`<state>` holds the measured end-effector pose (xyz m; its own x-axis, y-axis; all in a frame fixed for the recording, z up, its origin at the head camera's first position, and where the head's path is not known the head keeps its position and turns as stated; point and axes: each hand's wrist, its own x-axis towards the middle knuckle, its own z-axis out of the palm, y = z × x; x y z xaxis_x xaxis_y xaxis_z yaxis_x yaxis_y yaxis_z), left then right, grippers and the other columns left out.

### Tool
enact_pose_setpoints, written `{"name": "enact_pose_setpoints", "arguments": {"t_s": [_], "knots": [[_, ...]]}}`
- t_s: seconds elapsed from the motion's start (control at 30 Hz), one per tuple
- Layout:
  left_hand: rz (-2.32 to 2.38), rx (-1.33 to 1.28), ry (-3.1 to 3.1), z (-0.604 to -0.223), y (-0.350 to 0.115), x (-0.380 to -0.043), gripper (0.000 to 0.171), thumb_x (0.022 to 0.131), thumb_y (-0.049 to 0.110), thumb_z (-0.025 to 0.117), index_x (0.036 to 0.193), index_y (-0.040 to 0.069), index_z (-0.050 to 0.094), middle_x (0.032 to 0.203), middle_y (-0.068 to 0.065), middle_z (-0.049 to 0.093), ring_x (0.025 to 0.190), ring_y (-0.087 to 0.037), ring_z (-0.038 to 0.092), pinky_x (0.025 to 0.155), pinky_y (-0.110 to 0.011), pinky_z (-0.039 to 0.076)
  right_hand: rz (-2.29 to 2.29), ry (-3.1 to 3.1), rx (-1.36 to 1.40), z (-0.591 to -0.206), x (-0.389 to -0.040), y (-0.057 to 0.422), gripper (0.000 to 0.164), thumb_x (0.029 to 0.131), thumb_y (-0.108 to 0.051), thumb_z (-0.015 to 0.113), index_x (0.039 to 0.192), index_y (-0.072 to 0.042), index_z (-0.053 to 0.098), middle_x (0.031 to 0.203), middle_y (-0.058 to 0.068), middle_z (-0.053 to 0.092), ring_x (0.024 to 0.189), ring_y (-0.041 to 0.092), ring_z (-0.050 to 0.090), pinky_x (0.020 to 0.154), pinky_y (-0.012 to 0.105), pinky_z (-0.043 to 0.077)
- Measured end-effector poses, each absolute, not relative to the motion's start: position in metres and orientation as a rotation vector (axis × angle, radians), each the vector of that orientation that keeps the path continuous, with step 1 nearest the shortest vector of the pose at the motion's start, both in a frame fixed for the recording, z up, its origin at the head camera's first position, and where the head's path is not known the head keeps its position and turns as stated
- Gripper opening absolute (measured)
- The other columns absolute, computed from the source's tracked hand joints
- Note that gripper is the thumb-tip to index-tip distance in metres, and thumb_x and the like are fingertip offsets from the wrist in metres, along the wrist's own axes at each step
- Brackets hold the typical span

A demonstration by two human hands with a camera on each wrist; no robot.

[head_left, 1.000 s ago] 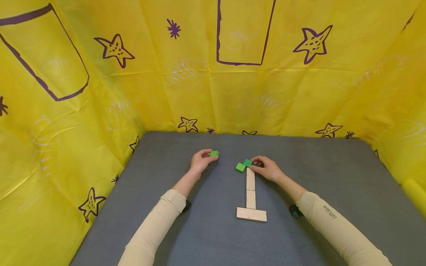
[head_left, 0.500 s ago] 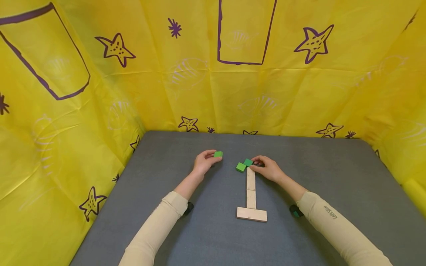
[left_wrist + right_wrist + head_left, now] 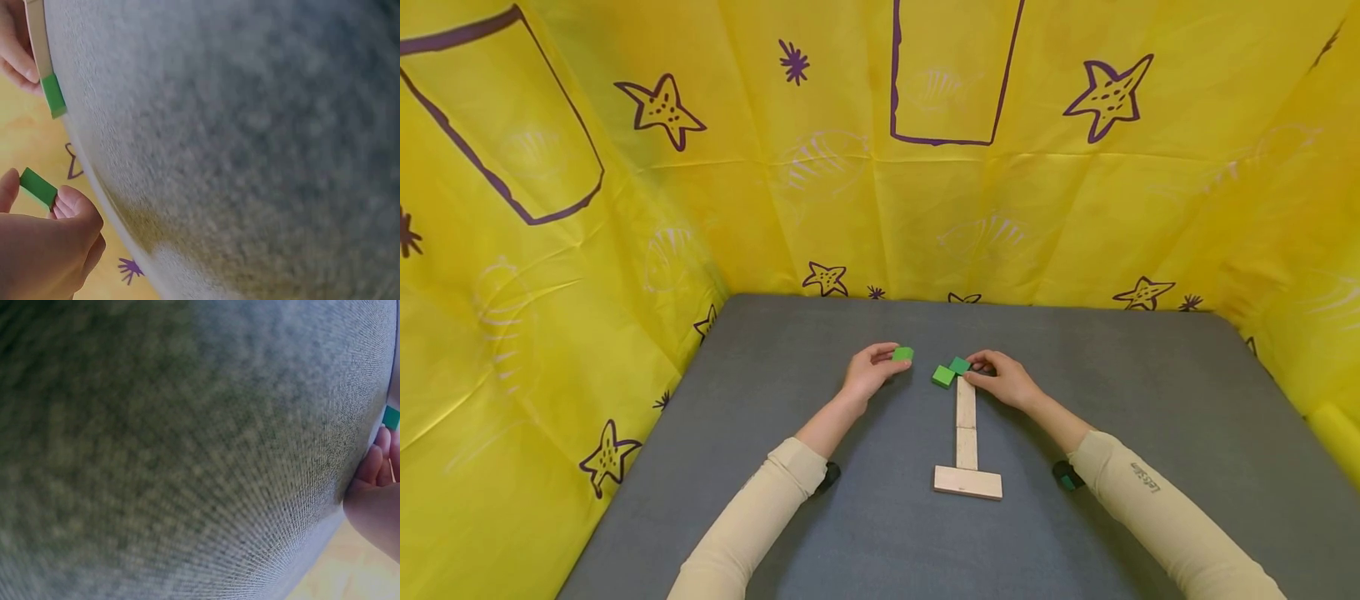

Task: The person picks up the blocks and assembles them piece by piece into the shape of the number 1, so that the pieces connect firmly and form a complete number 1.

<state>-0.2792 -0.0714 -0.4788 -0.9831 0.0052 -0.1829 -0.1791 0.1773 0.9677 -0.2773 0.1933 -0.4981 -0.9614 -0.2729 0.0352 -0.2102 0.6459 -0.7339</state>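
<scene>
My left hand (image 3: 867, 372) pinches a light green block (image 3: 903, 354) between thumb and fingers, left of the other blocks. The left wrist view shows this green block (image 3: 39, 187) gripped at its two ends. My right hand (image 3: 1003, 380) holds a darker green block (image 3: 958, 366) at its right side with thumb and fingertips. In the right wrist view only a corner of that teal-green block (image 3: 392, 417) shows beyond the fingers. Another light green block (image 3: 943, 377) lies on the table, corner to corner with the darker one. Directly below them, a pale wooden block (image 3: 966, 402) starts a column.
A second wooden block (image 3: 967, 448) continues the column towards me. It ends at a wider wooden block (image 3: 967, 482) laid crosswise. The grey table (image 3: 820, 533) is bordered by a yellow cloth (image 3: 820, 217) with starfish drawings at the back and sides.
My left hand has moved right and slightly towards me with its light green block, nearing the other green blocks. The right hand stays in place at the darker one.
</scene>
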Motion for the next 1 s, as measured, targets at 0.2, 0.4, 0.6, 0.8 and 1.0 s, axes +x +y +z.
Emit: {"name": "enact_pose_setpoints", "arguments": {"t_s": [0.2, 0.4, 0.6, 0.8, 1.0], "knots": [[1.865, -0.085, 2.332, -0.477, -0.066, -0.272, 0.048, 0.082, 0.018, 0.080, 0.125, 0.005, 0.064, 0.117, -0.010, 0.064, 0.106, -0.024, 0.060, 0.085, -0.034, 0.051, -1.221, 2.770, -0.409, -0.496, -0.277, 0.194, 0.035, 0.092, -0.024, 0.069, 0.118, -0.002, 0.064, 0.107, 0.013, 0.063, 0.100, 0.028, 0.056, 0.091, 0.045, 0.044], [1.748, 0.001, 2.440, -0.477, -0.063, -0.267, 0.048, 0.080, 0.018, 0.081, 0.123, 0.005, 0.065, 0.115, -0.010, 0.065, 0.103, -0.024, 0.062, 0.085, -0.034, 0.052, -1.219, 2.777, -0.410, -0.494, -0.277, 0.193, 0.034, 0.092, -0.023, 0.069, 0.118, -0.001, 0.064, 0.107, 0.013, 0.063, 0.100, 0.029, 0.056, 0.091, 0.046, 0.044], [1.584, 0.067, 2.556, -0.477, -0.060, -0.264, 0.048, 0.079, 0.023, 0.082, 0.121, 0.006, 0.066, 0.110, -0.009, 0.067, 0.098, -0.022, 0.062, 0.081, -0.034, 0.052, -1.220, 2.778, -0.410, -0.494, -0.276, 0.192, 0.034, 0.092, -0.022, 0.069, 0.118, -0.001, 0.064, 0.106, 0.013, 0.063, 0.100, 0.029, 0.056, 0.091, 0.046, 0.044], [1.495, 0.159, 2.602, -0.476, -0.058, -0.262, 0.046, 0.079, 0.023, 0.082, 0.119, 0.005, 0.067, 0.107, -0.009, 0.068, 0.093, -0.021, 0.062, 0.079, -0.032, 0.052, -1.217, 2.778, -0.417, -0.494, -0.276, 0.192, 0.034, 0.092, -0.022, 0.068, 0.118, -0.001, 0.064, 0.106, 0.014, 0.063, 0.100, 0.029, 0.056, 0.091, 0.047, 0.044], [1.437, 0.235, 2.625, -0.478, -0.056, -0.260, 0.044, 0.078, 0.021, 0.083, 0.116, 0.004, 0.068, 0.104, -0.009, 0.068, 0.090, -0.020, 0.062, 0.076, -0.030, 0.051, -1.207, 2.777, -0.407, -0.493, -0.275, 0.192, 0.034, 0.093, -0.022, 0.068, 0.118, -0.001, 0.064, 0.107, 0.014, 0.062, 0.101, 0.030, 0.056, 0.092, 0.047, 0.044]]}}
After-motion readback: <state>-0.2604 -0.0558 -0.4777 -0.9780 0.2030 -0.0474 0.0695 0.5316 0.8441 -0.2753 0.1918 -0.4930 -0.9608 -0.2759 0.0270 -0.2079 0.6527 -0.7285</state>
